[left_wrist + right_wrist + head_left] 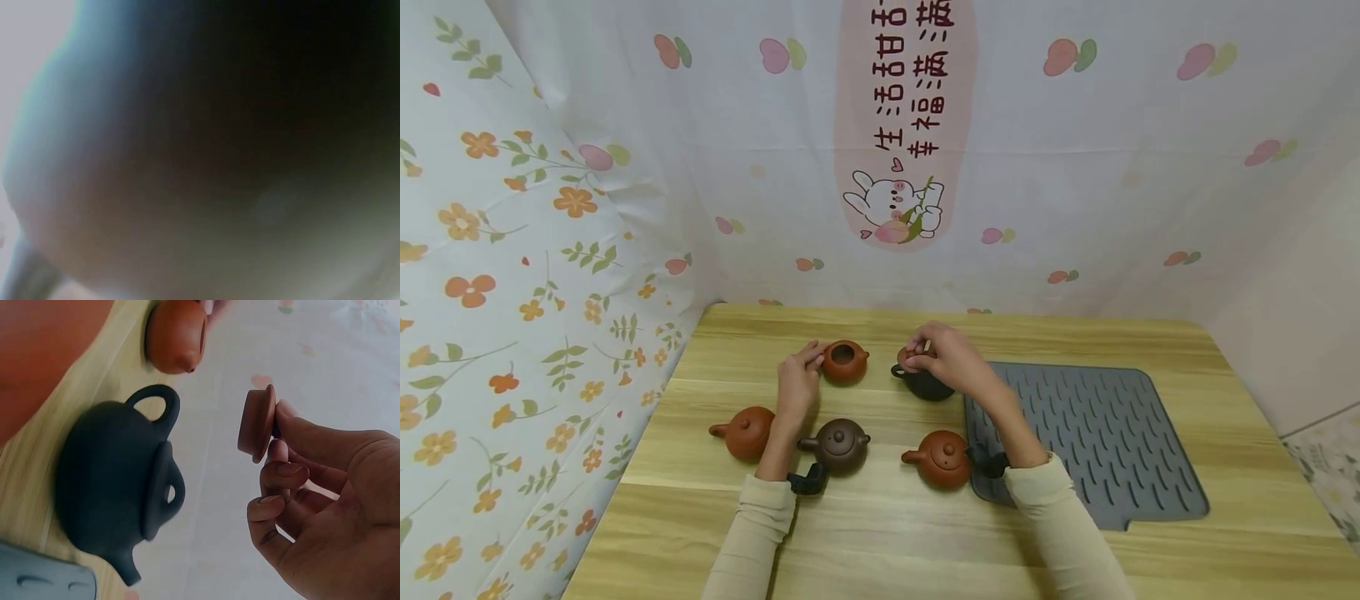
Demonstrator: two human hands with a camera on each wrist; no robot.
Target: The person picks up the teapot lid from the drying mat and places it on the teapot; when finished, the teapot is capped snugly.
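In the right wrist view my right hand (331,494) pinches a reddish-brown teapot lid (255,425) by its knob, between thumb and fingertips. The lid is raised beside a black teapot (106,478) that has its own lid on; from the head view my right hand (951,358) is over that pot. My left hand (797,383) holds the side of a lidless orange-brown clay teapot (844,362), spout pointing right, its handle hidden by the fingers. The left wrist view is a dark blur.
Nearer me stand three lidded teapots: an orange-brown one (748,435) by the left forearm, a dark brown one (842,447) in the middle, and a reddish one (946,460) beside the right wrist. A grey ridged mat (1090,442) lies to the right on the wooden table (880,542).
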